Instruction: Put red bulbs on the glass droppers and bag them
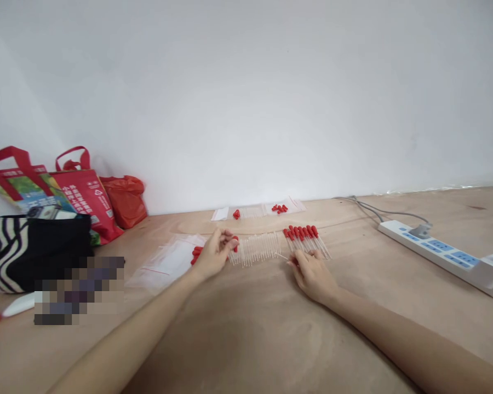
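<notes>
1. The step in hand is judged to be the pairing of a red bulb (pixel 235 239) with a clear tube (pixel 282 256): one of each is held, apart, with no joint made. For such pairing, the tube's end and the bulb's mouth would need to be lined up.
2. At nine o'clock from the row of bare tubes (pixel 258 249), plastic bags (pixel 168 264) are laid on the wooden table (pixel 213 334); nearer, loose red bulbs (pixel 196 253) are partly covered by the left hand (pixel 213 253).
3. By the left hand, also at nine o'clock, the red bulb is pinched, thumb and fingertips brought nearly together, beside the row's end.
4. By the right hand (pixel 313 273), at four o'clock, the clear tube is gripped near one end between thumb and fingers, its free end pointed toward ten o'clock.
5. At three o'clock, capped tubes (pixel 301 233) are lined up, bulbs away from the person; their lower ends are partly hidden by the right hand, so contact cannot be told.
</notes>
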The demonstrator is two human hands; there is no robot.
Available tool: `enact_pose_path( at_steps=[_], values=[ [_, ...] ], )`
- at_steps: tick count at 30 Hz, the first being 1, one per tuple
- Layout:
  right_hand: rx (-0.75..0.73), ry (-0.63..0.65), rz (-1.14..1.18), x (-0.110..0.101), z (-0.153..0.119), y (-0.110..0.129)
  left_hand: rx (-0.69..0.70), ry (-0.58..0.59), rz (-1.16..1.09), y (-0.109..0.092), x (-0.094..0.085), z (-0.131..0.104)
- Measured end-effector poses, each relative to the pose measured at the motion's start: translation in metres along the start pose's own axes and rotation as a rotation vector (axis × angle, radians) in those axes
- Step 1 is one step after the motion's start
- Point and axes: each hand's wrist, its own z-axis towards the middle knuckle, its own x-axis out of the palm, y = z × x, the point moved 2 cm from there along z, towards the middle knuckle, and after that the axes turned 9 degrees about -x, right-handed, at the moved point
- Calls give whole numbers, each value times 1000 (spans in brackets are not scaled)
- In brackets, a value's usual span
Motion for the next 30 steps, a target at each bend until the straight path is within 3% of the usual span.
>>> enact_pose_path(
  at_steps=[3, 7, 13, 20, 30],
  values=[
    [-46, 13, 101, -1, 0, 5, -42, 52, -404, 0, 29, -30],
    [-92, 47, 129, -7, 3, 14, -166, 249, -510, 1, 50, -50],
    [-158, 87, 193, -10, 4, 25, -250, 224, -565, 3, 50, -47],
    [-179, 103, 243, -10, 5, 31, -199, 209, -609, 3, 51, -49],
    [-214, 135, 250, -8, 5, 32, -127, 248, -423, 0, 51, -48]
  ],
)
